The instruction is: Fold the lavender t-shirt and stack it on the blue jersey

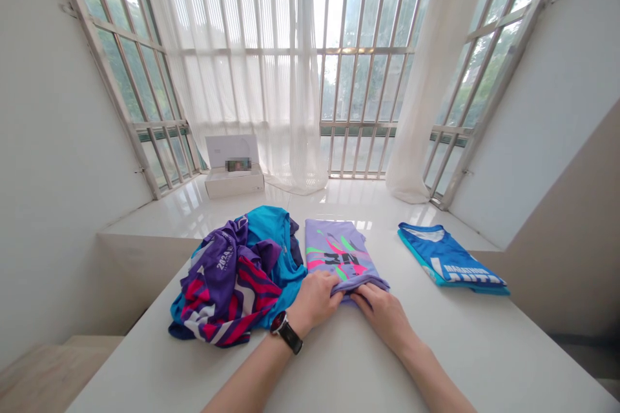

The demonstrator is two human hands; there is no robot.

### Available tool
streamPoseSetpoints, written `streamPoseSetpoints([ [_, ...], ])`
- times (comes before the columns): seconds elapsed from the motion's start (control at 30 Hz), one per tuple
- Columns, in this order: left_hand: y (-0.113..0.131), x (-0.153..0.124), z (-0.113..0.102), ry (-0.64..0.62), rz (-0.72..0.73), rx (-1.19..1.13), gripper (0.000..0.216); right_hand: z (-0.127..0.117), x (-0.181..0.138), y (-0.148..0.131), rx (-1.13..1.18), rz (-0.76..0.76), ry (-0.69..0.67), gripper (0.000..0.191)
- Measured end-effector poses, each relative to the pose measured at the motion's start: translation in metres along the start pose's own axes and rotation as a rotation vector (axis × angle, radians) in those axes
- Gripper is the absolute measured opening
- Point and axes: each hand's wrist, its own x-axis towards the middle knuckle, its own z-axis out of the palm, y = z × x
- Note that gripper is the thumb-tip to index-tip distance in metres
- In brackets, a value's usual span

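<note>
A lavender shirt (336, 248) with pink, green and black print lies folded into a narrow strip in the middle of the white table (339, 361). My left hand (314, 300), with a dark watch on its wrist, grips the shirt's near edge with curled fingers. My right hand (382, 310) pinches the same near edge just to the right. The two hands almost touch.
A loose heap of purple, turquoise and striped shirts (232, 277) lies to the left of the lavender one. A folded blue shirt (448, 261) rests at the right. Beyond the table, a white box (233, 171) sits on the glossy window ledge under barred windows and sheer curtains.
</note>
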Motion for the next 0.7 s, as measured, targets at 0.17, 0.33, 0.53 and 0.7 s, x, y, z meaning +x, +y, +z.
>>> streamPoseSetpoints([
  [0.17,0.003,-0.001,-0.001,-0.004,0.017,0.020,0.021,0.002,0.002,-0.002,-0.032,0.037,0.026,0.024],
  [0.33,0.002,-0.001,0.003,-0.011,-0.002,0.021,0.012,-0.007,-0.001,0.000,0.101,-0.022,-0.032,0.015],
  [0.53,0.002,-0.001,0.004,0.003,-0.032,0.027,0.013,-0.011,0.000,0.011,0.283,-0.058,-0.078,0.017],
  [0.7,0.003,0.000,0.002,0.009,-0.044,0.042,0.016,-0.007,0.004,0.017,0.386,-0.006,-0.037,0.017],
])
